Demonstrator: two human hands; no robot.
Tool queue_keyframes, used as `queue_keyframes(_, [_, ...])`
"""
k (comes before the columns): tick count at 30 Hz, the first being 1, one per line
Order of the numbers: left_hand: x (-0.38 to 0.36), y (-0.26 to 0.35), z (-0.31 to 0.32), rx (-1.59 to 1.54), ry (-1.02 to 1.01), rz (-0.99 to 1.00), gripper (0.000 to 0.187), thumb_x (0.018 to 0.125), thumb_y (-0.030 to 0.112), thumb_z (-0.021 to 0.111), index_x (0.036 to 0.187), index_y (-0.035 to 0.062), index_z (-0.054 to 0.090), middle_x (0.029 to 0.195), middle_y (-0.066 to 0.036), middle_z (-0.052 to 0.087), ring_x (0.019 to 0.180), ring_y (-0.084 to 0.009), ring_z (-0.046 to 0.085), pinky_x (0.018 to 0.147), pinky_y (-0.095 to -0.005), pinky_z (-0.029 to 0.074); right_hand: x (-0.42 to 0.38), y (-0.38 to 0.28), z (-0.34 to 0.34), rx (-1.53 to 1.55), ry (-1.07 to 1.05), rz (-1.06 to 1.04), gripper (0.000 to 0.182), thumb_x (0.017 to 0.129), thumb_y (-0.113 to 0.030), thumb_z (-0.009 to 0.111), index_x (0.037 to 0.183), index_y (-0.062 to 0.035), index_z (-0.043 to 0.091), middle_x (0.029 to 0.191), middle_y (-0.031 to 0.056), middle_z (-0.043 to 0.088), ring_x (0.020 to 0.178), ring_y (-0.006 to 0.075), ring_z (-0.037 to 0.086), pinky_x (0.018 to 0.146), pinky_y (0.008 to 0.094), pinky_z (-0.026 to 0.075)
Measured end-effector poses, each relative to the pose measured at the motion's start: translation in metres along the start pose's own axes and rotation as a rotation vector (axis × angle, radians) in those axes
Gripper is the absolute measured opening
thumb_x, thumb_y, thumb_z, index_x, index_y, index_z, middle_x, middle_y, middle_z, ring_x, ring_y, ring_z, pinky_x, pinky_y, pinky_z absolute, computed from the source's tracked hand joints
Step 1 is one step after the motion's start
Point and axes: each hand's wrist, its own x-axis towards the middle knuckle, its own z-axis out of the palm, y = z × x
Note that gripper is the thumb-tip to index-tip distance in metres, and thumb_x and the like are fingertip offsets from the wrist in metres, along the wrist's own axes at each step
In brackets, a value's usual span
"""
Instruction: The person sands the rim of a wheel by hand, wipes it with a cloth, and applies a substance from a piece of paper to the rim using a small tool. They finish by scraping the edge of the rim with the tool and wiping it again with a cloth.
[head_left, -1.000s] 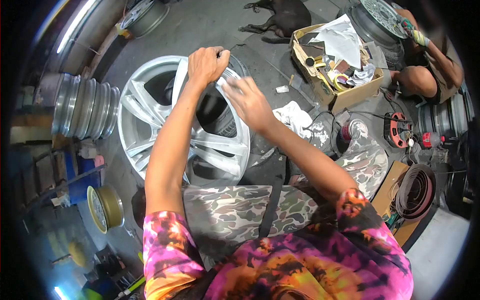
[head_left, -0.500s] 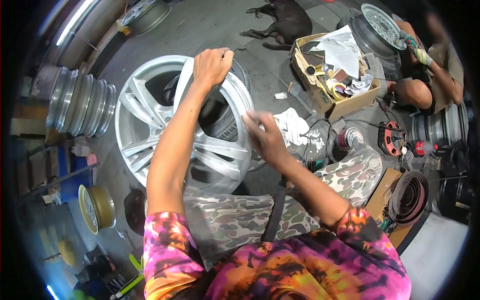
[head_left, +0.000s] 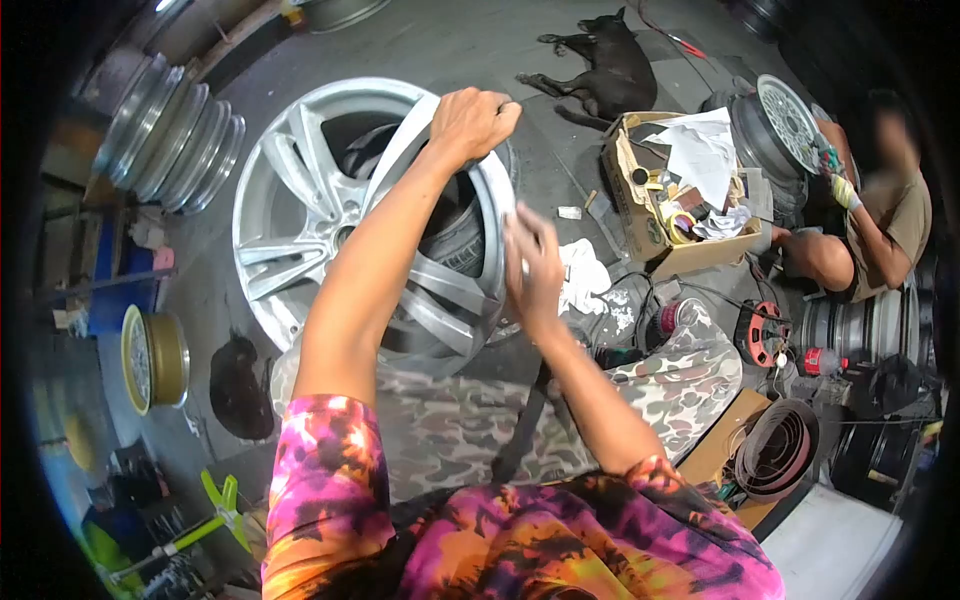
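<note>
Big silver alloy wheel (head_left: pixel 300 230), face up, at ten o'clock of the view, and a tire (head_left: pixel 455 250) shows dark through the gap between its spokes! The left hand (head_left: pixel 475 122) is up between one and two o'clock on that wheel, closed over the outer edge, knuckles on top, the forearm crossing right above the spokes. And here's the right hand (head_left: pixel 532 262), round at three o'clock on the wheel, fingers against or just beside the edge; they're blurred, so whether they grip anything I can't tell.

White cloth (head_left: pixel 583 276) lies on the floor just beyond that right hand. Out at two o'clock of the view, a cardboard box (head_left: pixel 675 255) bulges with papers and tape rolls; a black dog (head_left: pixel 615 75) lies on its side at one o'clock. Between two and three, another person (head_left: pixel 890 220) sits with a gloved hand on a mesh-faced wheel (head_left: pixel 787 122).

Red-and-black device (head_left: pixel 765 334) at three, a coiled brown strip (head_left: pixel 775 450) at four, a gold-rimmed wheel (head_left: pixel 155 360) standing at nine, and a row of bare rims (head_left: pixel 170 135) up at ten!
</note>
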Motion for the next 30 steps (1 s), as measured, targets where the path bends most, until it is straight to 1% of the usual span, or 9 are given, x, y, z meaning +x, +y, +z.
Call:
queue_keyframes(4, [-0.002, -0.001, 0.001, -0.011, 0.017, 0.02, 0.037, 0.089, 0.035, 0.054, 0.092, 0.01, 0.081, 0.078, -0.024, 0.07, 0.075, -0.0446, 0.069, 0.074, -0.0506, 0.056, 0.039, 0.0, 0.007, -0.086, -0.017, -0.118, 0.03, 0.09, 0.003, 0.071, 0.119, 0.0022, 0.073, 0.119, 0.0235, 0.067, 0.106, 0.0385, 0.065, 0.095, 0.0445, 0.052])
queue_keyframes(9, [-0.001, -0.001, 0.008, -0.032, -0.002, -0.021, 0.036, 0.087, 0.035, 0.054, 0.093, 0.0111, 0.081, 0.078, -0.025, 0.069, 0.075, -0.0445, 0.069, 0.076, -0.0504, 0.056, -0.031, -0.001, -0.02, -0.168, -0.091, -0.081, 0.029, 0.09, 0.003, 0.071, 0.118, 0.0016, 0.074, 0.115, 0.0257, 0.066, 0.106, 0.0388, 0.065, 0.094, 0.0437, 0.052])
queue_keyframes(13, [0.001, -0.004, 0.007, -0.011, 0.012, 0.01, 0.038, 0.087, 0.035, 0.053, 0.093, 0.0098, 0.081, 0.078, -0.025, 0.069, 0.075, -0.0451, 0.069, 0.077, -0.0509, 0.056, 0.044, 0.006, 0.004, -0.121, -0.062, -0.14, 0.025, 0.099, -0.004, 0.064, 0.122, 0.0024, 0.072, 0.117, 0.0219, 0.068, 0.103, 0.0293, 0.069, 0.091, 0.0364, 0.053])
queue_keyframes(15, [0.001, -0.003, 0.005, -0.012, -0.029, -0.009, 0.039, 0.087, 0.035, 0.053, 0.093, 0.0089, 0.081, 0.079, -0.026, 0.069, 0.075, -0.0449, 0.069, 0.077, -0.0507, 0.056, 0.06, 0.005, 0.006, 0.14, -0.119, 0.135, 0.027, 0.102, -0.009, 0.062, 0.124, 0.0046, 0.07, 0.109, 0.0193, 0.07, 0.097, 0.0231, 0.068, 0.088, 0.0327, 0.052])
queue_keyframes(16, [0.002, -0.004, 0.004, -0.012, -0.017, -0.017, 0.039, 0.087, 0.035, 0.053, 0.093, 0.0089, 0.081, 0.079, -0.026, 0.069, 0.075, -0.0449, 0.069, 0.077, -0.0507, 0.056, 0.045, 0.007, 0.001, 0.101, -0.108, 0.123, 0.029, 0.104, -0.012, 0.061, 0.126, 0.0052, 0.068, 0.103, 0.0176, 0.071, 0.096, 0.0193, 0.065, 0.086, 0.031, 0.05])
queue_keyframes(19, [0.0, -0.004, 0.007, -0.031, 0.047, 0.023, 0.039, 0.086, 0.034, 0.053, 0.093, 0.008, 0.081, 0.078, -0.026, 0.069, 0.074, -0.0442, 0.069, 0.076, -0.0502, 0.056, -0.029, -0.008, -0.021, 0.081, -0.091, 0.313, 0.028, 0.102, -0.009, 0.063, 0.125, 0.0037, 0.071, 0.111, 0.02, 0.072, 0.107, 0.0269, 0.068, 0.099, 0.0366, 0.05])
queue_keyframes(21, [0.0, -0.003, 0.007, -0.042, 0.03, 0.012, 0.039, 0.085, 0.034, 0.053, 0.092, 0.0071, 0.081, 0.077, -0.026, 0.069, 0.073, -0.0439, 0.069, 0.075, -0.0498, 0.057, -0.051, -0.021, -0.02, 0.051, -0.054, 0.306, 0.029, 0.101, -0.007, 0.064, 0.127, 0.0034, 0.07, 0.114, 0.0221, 0.07, 0.11, 0.0295, 0.068, 0.103, 0.0372, 0.049])
queue_keyframes(27, [-0.004, -0.004, 0.01, -0.041, 0.055, 0.032, 0.04, 0.086, 0.037, 0.054, 0.092, 0.0074, 0.081, 0.078, -0.026, 0.07, 0.076, -0.0433, 0.07, 0.076, -0.0492, 0.057, 0.037, -0.001, -0.007, -0.08, -0.125, -0.119, 0.026, 0.098, -0.001, 0.065, 0.123, 0.0038, 0.07, 0.118, 0.024, 0.063, 0.106, 0.0377, 0.067, 0.091, 0.0406, 0.053])
queue_keyframes(30, [-0.001, -0.008, 0.008, -0.008, 0.066, 0.068, 0.04, 0.088, 0.037, 0.054, 0.093, 0.0082, 0.081, 0.079, -0.026, 0.07, 0.074, -0.0433, 0.069, 0.075, -0.0492, 0.057, -0.015, 0.01, -0.028, -0.181, -0.201, -0.177, 0.03, 0.097, -0.003, 0.067, 0.127, -0.0014, 0.071, 0.122, 0.0227, 0.063, 0.106, 0.0361, 0.066, 0.093, 0.0401, 0.054])
